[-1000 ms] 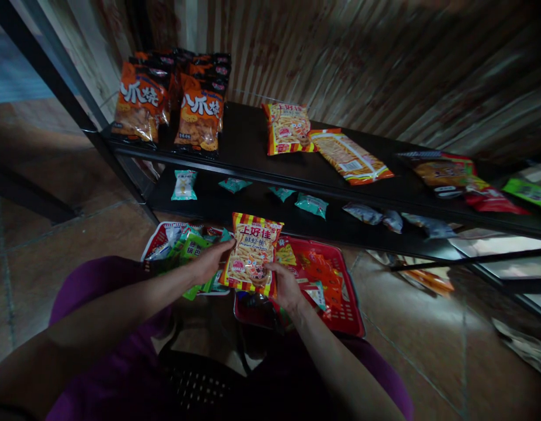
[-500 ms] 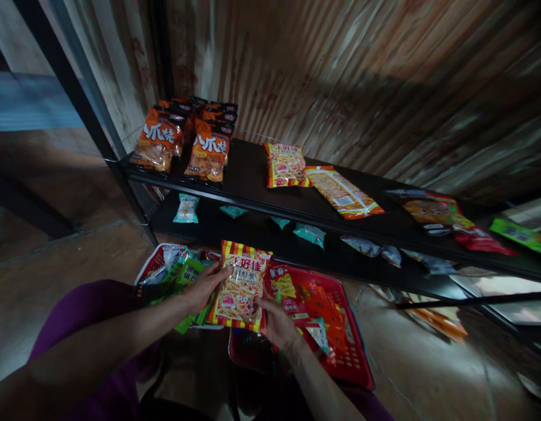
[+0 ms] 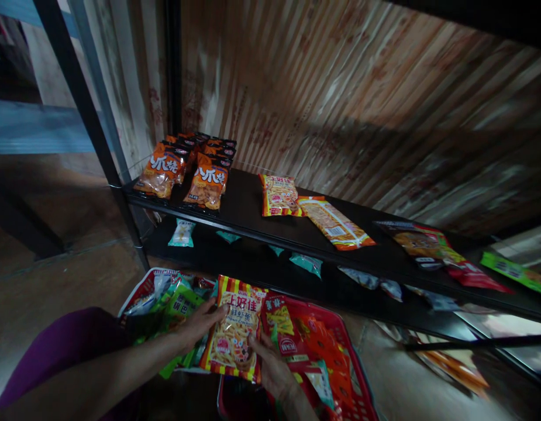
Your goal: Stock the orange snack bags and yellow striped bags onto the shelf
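Between my two hands is a bag of prawn crackers (image 3: 235, 330), yellow with red stripes along its ends, its printed front facing me. My left hand (image 3: 204, 321) grips its left edge, thumb on the front. On the lower right edge my right hand (image 3: 270, 362) closes, its thumb also on the front; the fingers behind the bag are hidden. Below and behind the bag are two baskets: a red basket (image 3: 370, 397) with red and orange packets, and a red-and-white basket (image 3: 128, 301) with green packets.
A black shelf (image 3: 248, 196) runs across in front. On it stand orange snack bags (image 3: 209, 181) in rows, a matching prawn cracker bag (image 3: 279, 196), and a bag lying flat (image 3: 336, 225). Small teal packets (image 3: 306, 264) lie on the lower shelf. A black post (image 3: 90, 128) rises at left.
The view has tilted up, so shelf and baskets appear lower. Both hands still hold the prawn cracker bag, which sits slightly further left in view.
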A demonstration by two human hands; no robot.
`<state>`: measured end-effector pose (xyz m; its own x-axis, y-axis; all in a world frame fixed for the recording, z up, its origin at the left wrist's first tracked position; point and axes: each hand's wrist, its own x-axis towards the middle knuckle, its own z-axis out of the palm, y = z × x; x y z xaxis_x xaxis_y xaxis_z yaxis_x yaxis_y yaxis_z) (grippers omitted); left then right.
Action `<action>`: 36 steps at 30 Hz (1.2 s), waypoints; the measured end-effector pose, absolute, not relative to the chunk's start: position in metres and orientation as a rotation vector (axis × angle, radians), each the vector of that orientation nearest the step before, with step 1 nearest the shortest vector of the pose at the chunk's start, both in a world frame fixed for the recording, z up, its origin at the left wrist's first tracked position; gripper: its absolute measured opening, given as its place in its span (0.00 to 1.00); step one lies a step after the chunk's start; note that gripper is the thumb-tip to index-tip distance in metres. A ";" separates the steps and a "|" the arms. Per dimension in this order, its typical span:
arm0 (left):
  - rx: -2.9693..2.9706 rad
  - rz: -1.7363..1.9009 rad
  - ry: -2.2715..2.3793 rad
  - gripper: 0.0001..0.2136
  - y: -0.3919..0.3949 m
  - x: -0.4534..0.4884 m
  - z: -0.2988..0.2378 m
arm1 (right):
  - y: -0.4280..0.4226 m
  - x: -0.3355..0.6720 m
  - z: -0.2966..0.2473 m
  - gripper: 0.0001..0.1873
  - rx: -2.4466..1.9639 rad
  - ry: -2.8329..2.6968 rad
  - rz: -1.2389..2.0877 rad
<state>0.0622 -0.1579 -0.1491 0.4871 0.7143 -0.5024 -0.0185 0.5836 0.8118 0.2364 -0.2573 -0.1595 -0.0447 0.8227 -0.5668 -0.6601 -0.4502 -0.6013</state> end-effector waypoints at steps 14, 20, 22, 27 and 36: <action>0.800 0.521 0.683 0.40 -0.160 0.050 -0.141 | -0.244 0.228 -0.153 0.32 -1.085 -0.322 1.722; 0.811 0.560 0.744 0.36 -0.164 0.050 -0.153 | -0.246 0.224 -0.152 0.32 -1.052 -0.358 1.724; 0.799 0.564 0.743 0.36 -0.164 0.053 -0.150 | -0.246 0.223 -0.150 0.33 -1.067 -0.332 1.699; 0.752 0.604 0.672 0.35 -0.158 0.061 -0.126 | -0.239 0.227 -0.131 0.30 -1.094 -0.337 1.650; 0.961 0.806 0.629 0.32 -0.121 0.074 -0.037 | -0.197 0.246 -0.049 0.27 -1.111 -0.633 1.474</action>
<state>0.0736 -0.1211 -0.0367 0.5580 0.8219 -0.1145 -0.3105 0.3347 0.8897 0.2461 -0.1975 -0.0494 0.0730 0.9547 -0.2885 -0.4483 -0.2270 -0.8646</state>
